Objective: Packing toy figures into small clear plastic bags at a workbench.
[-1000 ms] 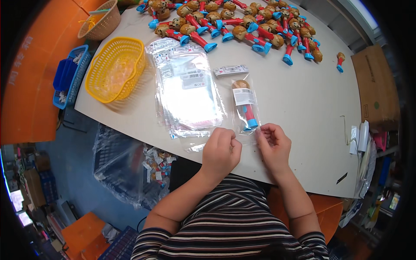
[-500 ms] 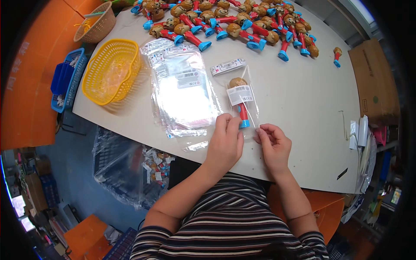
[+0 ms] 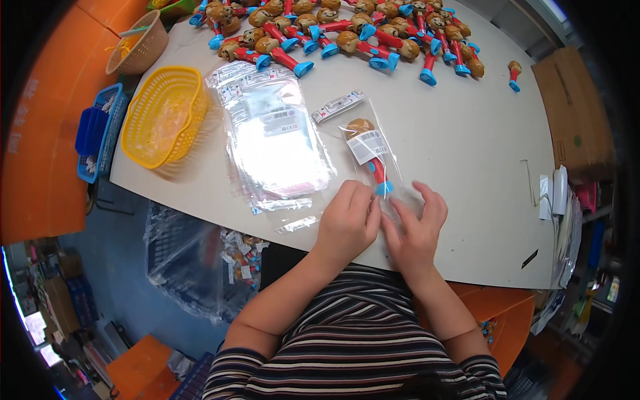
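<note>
A clear plastic bag (image 3: 393, 155) lies on the table in front of me with a toy figure (image 3: 378, 171) inside. The toy has a brown head, a red stick body and a blue foot. A white printed label covers part of it, and a folded header strip tops the bag. At the bag's near end, by the blue foot, my left hand (image 3: 347, 217) pinches the plastic. Just beside it, my right hand (image 3: 417, 230) has its fingers apart, the thumb near the left fingertips. Left of the bag lies a stack of flat clear bags (image 3: 270, 143).
Loose toy figures (image 3: 373, 43) are heaped along the far side, and a single toy (image 3: 514, 75) lies at the far right. A yellow basket (image 3: 193, 127), a tan basket (image 3: 157, 43) and a blue basket (image 3: 113, 133) stand left. A cardboard box (image 3: 573, 113) borders the right edge.
My right hand has moved left toward the left hand, its fingers spreading. The toy's foot end has shifted right, so the bag lies more slanted. The view has shifted slightly.
</note>
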A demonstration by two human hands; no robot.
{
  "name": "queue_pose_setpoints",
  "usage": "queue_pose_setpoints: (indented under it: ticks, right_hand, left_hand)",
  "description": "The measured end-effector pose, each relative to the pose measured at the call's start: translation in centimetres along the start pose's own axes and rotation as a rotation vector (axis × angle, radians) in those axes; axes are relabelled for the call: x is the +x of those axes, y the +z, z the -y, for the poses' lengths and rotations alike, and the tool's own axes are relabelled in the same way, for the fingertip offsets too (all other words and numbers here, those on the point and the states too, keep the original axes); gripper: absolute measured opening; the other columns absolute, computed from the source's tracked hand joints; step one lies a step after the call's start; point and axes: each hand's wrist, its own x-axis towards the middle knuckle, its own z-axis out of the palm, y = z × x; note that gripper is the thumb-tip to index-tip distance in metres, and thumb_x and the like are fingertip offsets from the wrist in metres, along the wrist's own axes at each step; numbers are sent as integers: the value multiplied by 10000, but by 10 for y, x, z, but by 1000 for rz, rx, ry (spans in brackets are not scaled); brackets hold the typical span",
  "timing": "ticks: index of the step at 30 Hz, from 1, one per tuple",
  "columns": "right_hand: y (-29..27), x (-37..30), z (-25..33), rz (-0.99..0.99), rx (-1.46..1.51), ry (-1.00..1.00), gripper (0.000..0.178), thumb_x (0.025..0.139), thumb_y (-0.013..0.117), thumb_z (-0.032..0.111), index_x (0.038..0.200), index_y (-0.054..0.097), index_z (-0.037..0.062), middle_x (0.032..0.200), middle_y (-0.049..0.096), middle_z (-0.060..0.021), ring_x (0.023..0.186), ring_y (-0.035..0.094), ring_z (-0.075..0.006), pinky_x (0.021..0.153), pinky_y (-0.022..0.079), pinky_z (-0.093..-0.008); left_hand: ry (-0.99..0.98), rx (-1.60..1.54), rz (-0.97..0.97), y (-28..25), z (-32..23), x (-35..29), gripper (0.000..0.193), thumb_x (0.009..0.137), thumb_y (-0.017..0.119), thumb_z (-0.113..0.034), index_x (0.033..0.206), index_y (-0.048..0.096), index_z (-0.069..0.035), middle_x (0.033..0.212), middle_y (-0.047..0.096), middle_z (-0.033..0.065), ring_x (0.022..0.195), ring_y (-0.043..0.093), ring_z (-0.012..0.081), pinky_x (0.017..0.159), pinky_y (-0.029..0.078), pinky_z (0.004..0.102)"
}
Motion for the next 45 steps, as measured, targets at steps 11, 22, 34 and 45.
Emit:
queue_pose_setpoints:
  ticks: [11,22,34,45]
  right_hand:
    - [20,11,-9,59,85,131,304,758,759,86,1043,695,2,1400,466,-204,1287,385,-420,1049,356,-500]
    - [21,6,-14,21,547,226,201,734,746,-44,917,680,2,1266,610,-171,1032,645,-251,876,537,-365]
    - [23,-5,-11,-7,832,482,366,797,758,-56,1078,530,-1,1171,631,-145,963,662,-172,841,558,-288]
    - [-13,-8,-18,239,642,643,124,900,698,56,961,667,-49,839,699,-71,747,673,-120,683,545,-229]
  left_hand:
    - [87,1,18,-4,-10,6,166,783,691,38,915,592,18,897,582,159,742,614,316,632,516,371]
    - [183,69,174,-19,-13,2,207,755,683,0,949,612,-3,903,580,139,786,612,311,665,513,380]
    - [196,99,207,-13,-11,-9,176,786,683,-21,942,605,1,880,559,131,765,596,306,655,498,388]
    - [93,201,-7,-22,-8,-36,223,752,750,-34,945,639,-30,934,605,127,836,615,313,708,511,375]
